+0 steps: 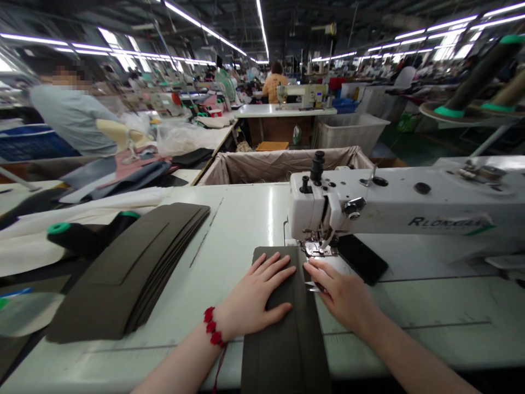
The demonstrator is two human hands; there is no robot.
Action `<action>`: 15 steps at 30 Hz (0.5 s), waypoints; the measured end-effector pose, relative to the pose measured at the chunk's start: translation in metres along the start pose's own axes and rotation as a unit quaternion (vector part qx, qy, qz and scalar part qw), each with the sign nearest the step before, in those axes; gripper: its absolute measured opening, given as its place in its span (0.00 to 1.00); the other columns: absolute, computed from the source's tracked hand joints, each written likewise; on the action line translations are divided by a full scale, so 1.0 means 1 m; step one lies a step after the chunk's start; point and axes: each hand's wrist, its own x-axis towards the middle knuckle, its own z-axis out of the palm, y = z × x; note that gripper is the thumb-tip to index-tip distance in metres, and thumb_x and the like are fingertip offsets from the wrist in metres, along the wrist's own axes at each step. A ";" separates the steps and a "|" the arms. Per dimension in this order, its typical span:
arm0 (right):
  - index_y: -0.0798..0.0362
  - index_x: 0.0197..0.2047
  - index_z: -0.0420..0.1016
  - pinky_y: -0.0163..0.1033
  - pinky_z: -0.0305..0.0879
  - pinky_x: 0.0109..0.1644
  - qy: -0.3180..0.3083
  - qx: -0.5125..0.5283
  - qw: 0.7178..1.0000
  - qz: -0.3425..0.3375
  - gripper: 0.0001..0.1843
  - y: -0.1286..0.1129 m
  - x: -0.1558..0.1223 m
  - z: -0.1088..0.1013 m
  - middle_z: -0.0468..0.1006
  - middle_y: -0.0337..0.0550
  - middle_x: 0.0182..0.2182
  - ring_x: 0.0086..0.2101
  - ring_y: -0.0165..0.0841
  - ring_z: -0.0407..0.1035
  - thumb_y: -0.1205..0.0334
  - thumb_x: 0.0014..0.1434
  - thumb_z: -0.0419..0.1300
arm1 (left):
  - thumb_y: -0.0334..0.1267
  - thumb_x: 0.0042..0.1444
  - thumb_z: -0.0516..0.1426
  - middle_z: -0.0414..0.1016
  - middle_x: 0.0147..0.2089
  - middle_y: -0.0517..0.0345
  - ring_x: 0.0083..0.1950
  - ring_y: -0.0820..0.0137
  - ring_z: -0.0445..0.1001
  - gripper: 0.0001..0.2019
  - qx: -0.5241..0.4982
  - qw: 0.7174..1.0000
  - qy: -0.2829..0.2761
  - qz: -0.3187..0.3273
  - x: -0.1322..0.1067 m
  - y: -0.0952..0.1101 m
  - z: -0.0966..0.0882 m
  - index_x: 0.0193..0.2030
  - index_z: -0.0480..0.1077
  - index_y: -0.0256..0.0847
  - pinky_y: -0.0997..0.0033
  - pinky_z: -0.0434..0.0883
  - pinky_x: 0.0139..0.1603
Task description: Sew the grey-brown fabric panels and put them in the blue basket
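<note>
A long dark olive fabric panel (283,350) lies on the pale sewing table, its far end beside the needle area of a white sewing machine (389,202). My left hand (262,290) rests flat on the panel with fingers spread. At the panel's right edge, my right hand (340,290) is closed around small metal thread snips (314,287), whose blades point left from under the fingers. The presser foot (320,249) sits just beyond my right fingertips. The handle part of the snips is hidden in my palm.
A stack of similar dark panels (135,268) lies at left, near black thread cones (82,238). A black phone (363,260) rests under the machine arm. Behind the table stands a cloth-lined bin (262,164). A co-worker (74,115) is at the far left.
</note>
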 end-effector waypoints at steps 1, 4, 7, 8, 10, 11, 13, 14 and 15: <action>0.44 0.66 0.61 0.43 0.72 0.47 -0.001 -0.002 1.000 0.000 0.32 0.000 0.000 0.000 0.62 0.41 0.65 0.48 0.38 0.72 0.71 0.59 0.51 | 0.48 0.59 0.57 0.47 0.73 0.57 0.73 0.56 0.44 0.34 -0.002 1.000 0.003 0.002 0.000 0.000 0.000 0.70 0.50 0.50 0.46 0.44 0.72; 0.44 0.66 0.61 0.43 0.73 0.46 -0.005 -0.005 1.000 0.000 0.31 0.001 -0.001 0.000 0.62 0.41 0.64 0.47 0.39 0.73 0.69 0.60 0.51 | 0.46 0.60 0.57 0.48 0.73 0.57 0.73 0.56 0.45 0.32 -0.007 1.000 0.004 0.011 -0.001 0.002 -0.001 0.69 0.52 0.51 0.44 0.43 0.72; 0.44 0.66 0.59 0.43 0.73 0.46 -0.009 -0.009 1.000 0.002 0.31 0.001 -0.001 0.000 0.61 0.41 0.65 0.47 0.39 0.73 0.69 0.60 0.51 | 0.39 0.62 0.54 0.52 0.71 0.61 0.73 0.58 0.46 0.26 -0.011 0.999 -0.007 0.045 -0.001 0.003 0.000 0.67 0.57 0.55 0.44 0.43 0.72; 0.44 0.67 0.59 0.43 0.73 0.46 -0.008 -0.010 1.000 0.001 0.32 0.001 -0.001 0.000 0.61 0.40 0.65 0.48 0.39 0.73 0.70 0.60 0.51 | 0.36 0.63 0.53 0.54 0.71 0.63 0.73 0.59 0.47 0.25 -0.013 0.998 -0.009 0.058 -0.001 0.004 0.000 0.66 0.58 0.56 0.45 0.43 0.72; 0.44 0.67 0.58 0.43 0.72 0.47 -0.007 -0.009 1.000 0.000 0.33 0.002 -0.001 0.001 0.61 0.41 0.65 0.49 0.39 0.72 0.70 0.59 0.51 | 0.32 0.63 0.51 0.57 0.69 0.64 0.72 0.61 0.49 0.25 -0.013 0.997 -0.004 0.074 0.000 0.004 0.001 0.65 0.60 0.58 0.46 0.42 0.73; 0.44 0.67 0.58 0.42 0.72 0.47 -0.006 -0.008 1.000 -0.001 0.33 0.002 -0.001 0.001 0.61 0.41 0.65 0.49 0.39 0.72 0.70 0.59 0.51 | 0.31 0.63 0.50 0.58 0.69 0.64 0.72 0.61 0.49 0.25 -0.012 0.997 -0.001 0.076 0.000 0.004 0.001 0.65 0.60 0.58 0.46 0.42 0.73; 0.44 0.67 0.58 0.42 0.72 0.47 -0.003 -0.003 1.000 -0.002 0.33 0.002 -0.002 0.001 0.62 0.42 0.65 0.49 0.38 0.72 0.70 0.59 0.51 | 0.31 0.64 0.49 0.59 0.68 0.64 0.72 0.62 0.50 0.24 -0.007 0.997 0.004 0.073 0.001 0.003 0.001 0.64 0.60 0.58 0.46 0.43 0.72; 0.44 0.67 0.59 0.42 0.72 0.47 -0.003 0.000 1.000 -0.002 0.32 0.002 -0.002 0.001 0.62 0.42 0.64 0.49 0.38 0.72 0.69 0.60 0.51 | 0.32 0.64 0.49 0.59 0.68 0.63 0.72 0.61 0.51 0.24 -0.005 0.997 0.007 0.072 0.001 0.003 0.001 0.64 0.61 0.58 0.46 0.43 0.72; 0.44 0.67 0.59 0.42 0.72 0.47 -0.003 0.001 1.000 -0.002 0.32 0.002 -0.002 0.001 0.62 0.42 0.64 0.49 0.38 0.72 0.69 0.60 0.51 | 0.33 0.65 0.49 0.60 0.68 0.63 0.72 0.61 0.51 0.23 -0.005 0.997 0.008 0.071 0.001 0.003 0.000 0.64 0.61 0.58 0.46 0.44 0.72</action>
